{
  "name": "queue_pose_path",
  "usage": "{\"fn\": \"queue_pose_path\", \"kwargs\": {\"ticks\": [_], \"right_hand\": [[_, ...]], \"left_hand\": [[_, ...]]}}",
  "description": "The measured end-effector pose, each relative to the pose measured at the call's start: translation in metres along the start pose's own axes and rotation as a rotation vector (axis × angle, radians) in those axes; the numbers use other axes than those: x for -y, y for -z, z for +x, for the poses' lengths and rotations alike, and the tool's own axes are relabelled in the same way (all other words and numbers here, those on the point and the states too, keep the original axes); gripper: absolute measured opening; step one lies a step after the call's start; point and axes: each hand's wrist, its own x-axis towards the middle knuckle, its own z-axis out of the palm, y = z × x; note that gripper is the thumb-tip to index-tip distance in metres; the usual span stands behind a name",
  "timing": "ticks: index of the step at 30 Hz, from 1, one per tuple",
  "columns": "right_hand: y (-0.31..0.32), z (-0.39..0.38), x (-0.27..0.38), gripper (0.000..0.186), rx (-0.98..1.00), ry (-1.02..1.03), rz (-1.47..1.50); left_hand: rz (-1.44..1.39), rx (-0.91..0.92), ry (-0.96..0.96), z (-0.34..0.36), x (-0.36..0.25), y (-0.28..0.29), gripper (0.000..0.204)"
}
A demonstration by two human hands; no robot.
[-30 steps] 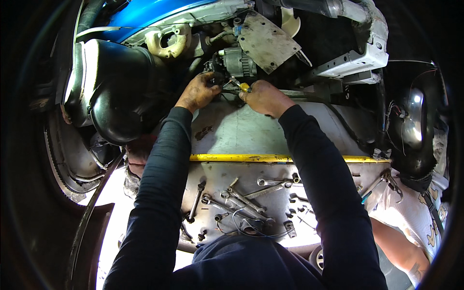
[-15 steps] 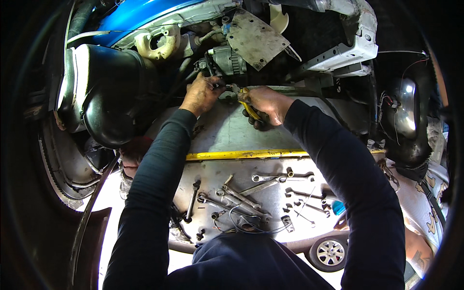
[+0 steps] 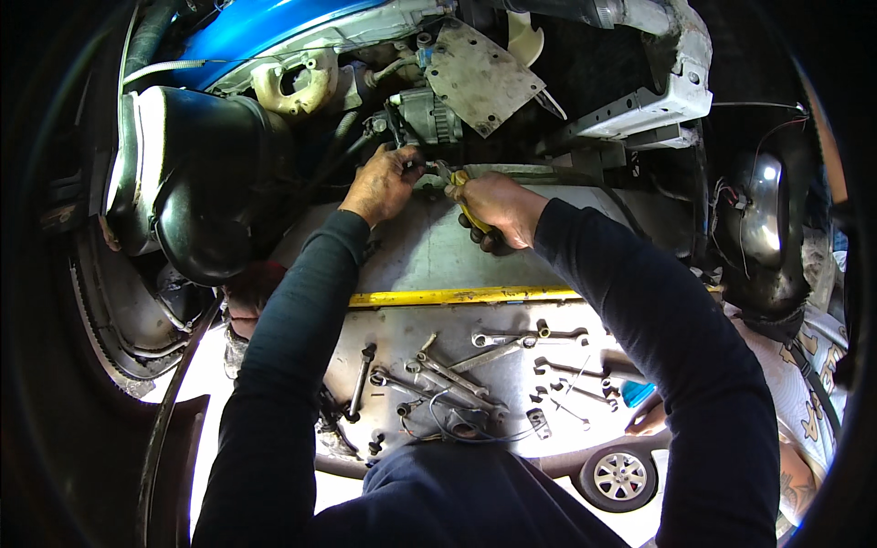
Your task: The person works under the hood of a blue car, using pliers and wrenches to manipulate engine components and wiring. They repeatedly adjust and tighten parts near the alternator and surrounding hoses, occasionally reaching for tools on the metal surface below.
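Note:
My right hand [image 3: 501,208] is closed around pliers with yellow handles [image 3: 460,177]. The pliers' jaws point left, toward the fingertips of my left hand [image 3: 377,187]. That hand is closed in a pinch just below the alternator [image 3: 426,117], on something small and dark that I cannot make out. Between the two hands is a narrow gap, where the jaws sit close to my left fingers. Both hands are above a grey metal panel [image 3: 411,242] in the engine bay.
A yellow bar [image 3: 466,297] crosses below my forearms. Several wrenches [image 3: 449,373] and a loop of wire lie on the metal surface nearer me. A holed metal plate [image 3: 484,78] hangs beyond the alternator. Another person's hand [image 3: 649,422] shows beside my right forearm.
My right hand has shifted slightly, and the pliers' handles have turned a little in it. My left hand is almost unmoved. More of the other person's hand shows at the lower right.

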Motion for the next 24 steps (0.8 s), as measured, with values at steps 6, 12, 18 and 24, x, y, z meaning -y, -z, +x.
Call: {"fn": "queue_pose_path", "kwargs": {"ticks": [6, 12, 18, 24], "right_hand": [[-0.002, -0.002, 0.005, 0.027, 0.001, -0.040, -0.029], [0.002, 0.014, 0.006, 0.033, 0.167, -0.104, 0.056], [0.007, 0.018, 0.009, 0.026, 0.185, -0.188, 0.060], [0.005, 0.017, 0.012, 0.025, 0.173, -0.205, 0.073]], "left_hand": [[-0.030, -0.035, 0.033, -0.001, -0.004, 0.003, 0.016], [0.010, 0.030, -0.013, 0.001, 0.008, 0.002, 0.023], [0.060, 0.125, 0.054, 0.003, 0.015, 0.001, 0.032], [0.025, 0.159, 0.094, 0.004, 0.010, 0.008, 0.033]]}}
